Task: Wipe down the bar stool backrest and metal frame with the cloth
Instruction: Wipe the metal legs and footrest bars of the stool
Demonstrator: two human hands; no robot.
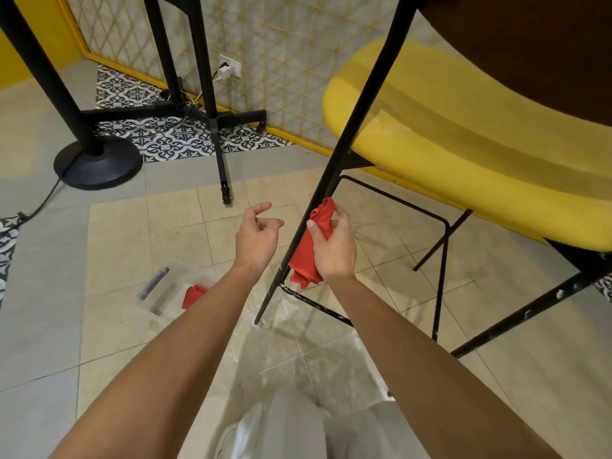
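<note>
1. Pale trousers at the frame's bottom edge mark where the person crouches over the tiled floor (43,246), both forearms stretched toward a black-framed bar stool (440,134).
2. Right hand (334,246) is wrapped around a bunched red cloth (314,240), pressing it against the stool's slanted front leg (361,104), apparently so the fabric cups the tube as it is rubbed.
3. Left hand (256,238) hovers just beside the leg, fingers loosely curled and holding nothing, seemingly ready to steady the frame.
4. White speckles on the lower footrest bar (318,304) suggest more wiping remains.
5. Another red cloth (193,294) lies in a clear plastic box (165,286) on the floor nearby.
</note>
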